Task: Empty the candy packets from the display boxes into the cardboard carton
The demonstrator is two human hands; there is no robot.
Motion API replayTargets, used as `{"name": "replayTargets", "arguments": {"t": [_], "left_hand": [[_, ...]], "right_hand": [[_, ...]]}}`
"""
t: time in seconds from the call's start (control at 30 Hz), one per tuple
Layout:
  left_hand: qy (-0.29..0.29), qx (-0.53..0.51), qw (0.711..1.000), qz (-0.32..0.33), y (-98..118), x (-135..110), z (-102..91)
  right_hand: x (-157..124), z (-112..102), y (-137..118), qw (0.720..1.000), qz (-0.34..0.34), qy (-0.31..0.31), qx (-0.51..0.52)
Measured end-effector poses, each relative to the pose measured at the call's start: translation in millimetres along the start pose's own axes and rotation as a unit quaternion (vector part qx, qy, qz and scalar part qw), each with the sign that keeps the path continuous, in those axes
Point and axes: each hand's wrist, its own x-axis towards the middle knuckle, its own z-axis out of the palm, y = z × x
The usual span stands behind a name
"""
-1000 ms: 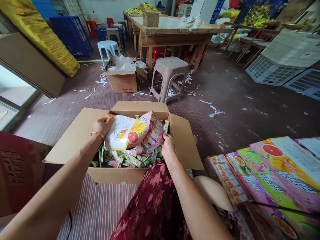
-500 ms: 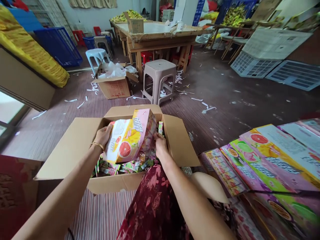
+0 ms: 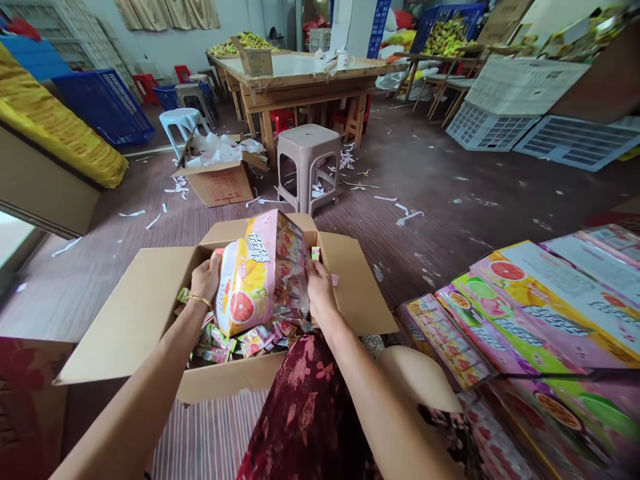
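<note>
Left hand [image 3: 204, 280] is closed on the left edge of a printed bag [image 3: 255, 273]; right hand [image 3: 321, 287] pinches its clear right side, fingers partly hidden. The bag is tilted over the opening of a cardboard carton [image 3: 235, 381], above loose wrapped sachets [image 3: 215, 352]. Holding opposite sides probably keeps the soft bag spread and steady; the carton's flaps lie folded outward, which leaves its mouth accessible. Labelling: the bag's pink and yellow panel shows a cut grapefruit and large outlined characters, apparently Chinese, which cannot be read with certainty; no brand confirmed. At right, flat printed packs [image 3: 520, 300] lie overlapping, lettered sides up, within arm's reach, presumably for convenience; fruit pictures are clear, small text is not. A red carton [image 3: 30, 407] at left bears partial lettering, illegible. Beyond, a grey stool [image 3: 307, 138] carries no discernible label.
</note>
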Motion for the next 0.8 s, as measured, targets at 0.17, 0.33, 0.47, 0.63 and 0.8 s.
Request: {"name": "replayTargets", "arguments": {"t": [0.17, 0.33, 0.47, 0.63, 0.8], "left_hand": [[0.03, 0.087, 0.995, 0.028, -9.7, 7.1, -0.9], [0.046, 0.104, 0.993, 0.029, -10.2, 9.2, -6.0], [0.001, 0.141, 0.987, 0.07, -7.0, -1.3, -1.1], [0.065, 0.132, 0.989, 0.034, -11.2, 3.8, -5.7], [0.043, 0.117, 0.991, 0.039, -2.7, 13.3, -11.7]], "right_hand": [[1.2, -4.5, 1.1, 0.996, -0.033, 0.018, -0.085], [-8.0, 2.5, -11.1, 0.998, -0.017, -0.018, -0.061], [-20.0, 11.2, -27.6, 0.995, 0.027, -0.1, 0.0], [-24.6, 15.7, -35.5, 0.989, 0.043, -0.112, 0.086], [-23.4, 18.6, -42.2, 0.978, 0.04, -0.157, 0.13]]}}
